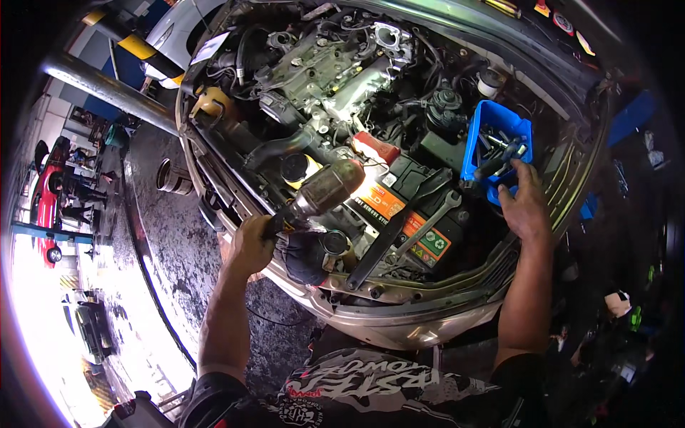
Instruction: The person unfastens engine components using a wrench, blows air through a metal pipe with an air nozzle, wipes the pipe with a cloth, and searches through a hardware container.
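Observation:
My left hand point(250, 242) is closed on the handle of a metal impact wrench point(330, 187), raised over the engine bay beside the battery point(410, 228). My right hand point(524, 196) is at the blue plastic bin point(481, 114), fingers apart and slightly bent beside a dark tool point(492, 164); several metal sockets or bits lie inside. On the battery lie a combination wrench point(432, 221) and a long black bar point(382, 242). A red-and-white object point(374, 148) sits just behind the battery. A dark cloth bundle point(303, 260) is below the impact wrench.
The car's engine point(328, 71) fills the upper middle, framed by the fender and front bumper point(414, 328). A metal lift post or arm point(107, 89) runs at upper left. A metal can point(171, 178) stands on the floor. Farther left are a red car point(50, 207) and people point(85, 185).

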The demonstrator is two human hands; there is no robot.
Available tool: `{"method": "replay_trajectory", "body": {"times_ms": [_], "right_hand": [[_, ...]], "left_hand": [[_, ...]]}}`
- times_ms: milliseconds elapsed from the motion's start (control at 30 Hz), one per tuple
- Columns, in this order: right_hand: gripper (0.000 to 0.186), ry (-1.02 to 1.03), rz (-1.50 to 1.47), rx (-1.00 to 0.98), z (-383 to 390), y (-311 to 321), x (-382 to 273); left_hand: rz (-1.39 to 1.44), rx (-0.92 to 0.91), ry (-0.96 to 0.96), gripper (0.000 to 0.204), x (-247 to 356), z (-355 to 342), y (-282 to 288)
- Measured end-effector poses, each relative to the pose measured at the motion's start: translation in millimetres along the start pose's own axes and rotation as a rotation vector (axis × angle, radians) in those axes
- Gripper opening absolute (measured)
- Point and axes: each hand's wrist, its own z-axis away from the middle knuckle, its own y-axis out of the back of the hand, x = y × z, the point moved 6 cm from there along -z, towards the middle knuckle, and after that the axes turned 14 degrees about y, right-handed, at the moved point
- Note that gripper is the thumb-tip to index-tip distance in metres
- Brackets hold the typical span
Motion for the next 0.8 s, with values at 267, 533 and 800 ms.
{"method": "replay_trajectory", "body": {"times_ms": [267,533,800], "right_hand": [[0.051,0.040,0.036,0.044,0,1,-2],[0.048,-0.002,0.082,0.114,3,0,1],[0.048,0.188,0.278,0.476,39,18,-55]], "left_hand": [[0.196,0.217,0.162,0.030,-61,11,32],[-0.125,0.416,0.201,0.030,-165,-75,69],[-0.048,0.322,0.149,0.038,-212,-152,65]]}}
